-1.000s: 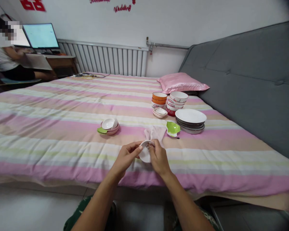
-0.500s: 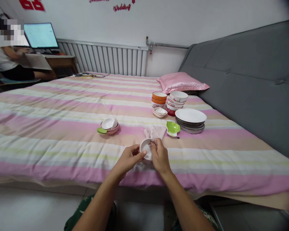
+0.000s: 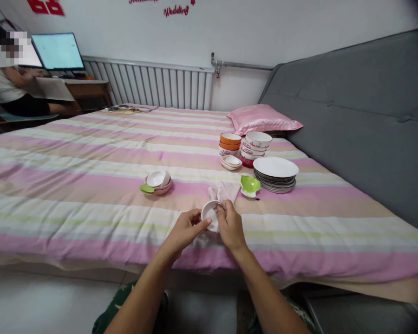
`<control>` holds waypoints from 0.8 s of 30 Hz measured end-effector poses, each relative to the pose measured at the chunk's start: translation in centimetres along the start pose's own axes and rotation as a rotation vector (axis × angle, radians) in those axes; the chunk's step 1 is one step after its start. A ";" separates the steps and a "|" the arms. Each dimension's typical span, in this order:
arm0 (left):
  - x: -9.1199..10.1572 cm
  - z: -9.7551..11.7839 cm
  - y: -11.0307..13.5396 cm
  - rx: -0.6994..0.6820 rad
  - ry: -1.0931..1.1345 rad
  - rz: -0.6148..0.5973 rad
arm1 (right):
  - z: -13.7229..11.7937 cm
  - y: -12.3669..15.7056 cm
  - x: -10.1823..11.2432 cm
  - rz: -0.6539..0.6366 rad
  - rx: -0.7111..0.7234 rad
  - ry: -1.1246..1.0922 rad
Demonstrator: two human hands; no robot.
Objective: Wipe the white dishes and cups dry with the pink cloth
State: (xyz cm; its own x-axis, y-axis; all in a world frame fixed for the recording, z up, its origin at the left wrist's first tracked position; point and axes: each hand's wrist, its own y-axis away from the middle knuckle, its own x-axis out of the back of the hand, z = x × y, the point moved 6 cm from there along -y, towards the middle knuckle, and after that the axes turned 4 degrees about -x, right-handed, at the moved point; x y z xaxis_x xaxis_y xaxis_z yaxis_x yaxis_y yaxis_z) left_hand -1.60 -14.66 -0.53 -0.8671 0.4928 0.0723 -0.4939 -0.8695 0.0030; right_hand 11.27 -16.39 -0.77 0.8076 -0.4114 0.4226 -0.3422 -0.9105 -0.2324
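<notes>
A small white dish (image 3: 209, 212) is tilted toward me above the near part of the bed. My left hand (image 3: 191, 228) is closed on its left rim, thumb on the front. My right hand (image 3: 231, 225) pinches a pale pink cloth (image 3: 226, 190) at the dish's right edge; part of the cloth spreads out behind on the bedspread. To the right of the cloth lies a green leaf-shaped dish (image 3: 250, 186). On the left is a small pile of dishes (image 3: 159, 180), white and pink, with a green handle-like part.
A stack of plates (image 3: 276, 167), orange bowls (image 3: 230, 139), patterned bowls (image 3: 258, 140) and small dishes (image 3: 231, 161) stand at the right on the striped bedspread (image 3: 90, 185). Behind them is a pink pillow (image 3: 264, 118). A person (image 3: 10, 86) sits at a desk at far left.
Both hands and the white dish have stayed almost in place, with only a very slight shift of the dish to the left. The other dishes have not moved.
</notes>
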 end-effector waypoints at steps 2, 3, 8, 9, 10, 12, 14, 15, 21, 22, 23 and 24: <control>0.0 0.0 0.0 0.001 0.002 0.003 | 0.0 0.0 0.0 -0.001 0.003 -0.003; 0.0 -0.1 0.0 -0.001 -0.001 0.003 | -0.1 0.0 0.0 0.000 0.005 -0.005; 0.0 -0.1 -0.2 -0.006 -0.002 0.002 | -0.1 -0.1 0.0 -0.003 0.005 0.005; 0.1 -0.2 -0.2 -0.003 0.001 0.003 | -0.1 -0.1 0.0 -0.006 0.006 0.004; 0.1 -0.2 -0.2 0.000 0.004 0.006 | -0.1 -0.1 0.0 -0.007 0.006 0.003; 0.1 -0.2 -0.1 0.002 0.007 0.007 | -0.1 -0.1 -0.1 -0.008 0.005 0.003; 0.0 -0.2 -0.1 0.003 0.011 0.007 | -0.1 -0.1 0.0 -0.006 0.001 0.010; 0.0 -0.1 -0.1 0.003 0.012 0.007 | -0.1 -0.1 0.0 -0.003 0.000 0.014; 0.1 -0.1 -0.1 -0.005 0.019 0.008 | -0.2 0.0 -0.1 -0.003 0.011 0.009; 0.1 -0.1 -0.1 -0.005 0.020 0.010 | -0.1 0.0 -0.1 -0.002 0.011 0.007; 0.1 -0.1 -0.1 -0.004 0.020 0.011 | -0.1 0.0 -0.1 -0.002 0.009 0.005; 0.1 -0.1 -0.1 -0.004 0.021 0.012 | -0.1 0.0 -0.1 -0.002 0.005 0.006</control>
State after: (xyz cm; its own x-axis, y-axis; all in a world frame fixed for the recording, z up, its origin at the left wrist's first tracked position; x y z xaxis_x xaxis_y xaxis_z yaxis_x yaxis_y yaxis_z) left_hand -1.67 -14.51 -0.62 -0.8740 0.4831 0.0517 -0.4838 -0.8752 -0.0015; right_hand 11.17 -16.32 -0.68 0.8056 -0.4097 0.4280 -0.3379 -0.9111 -0.2362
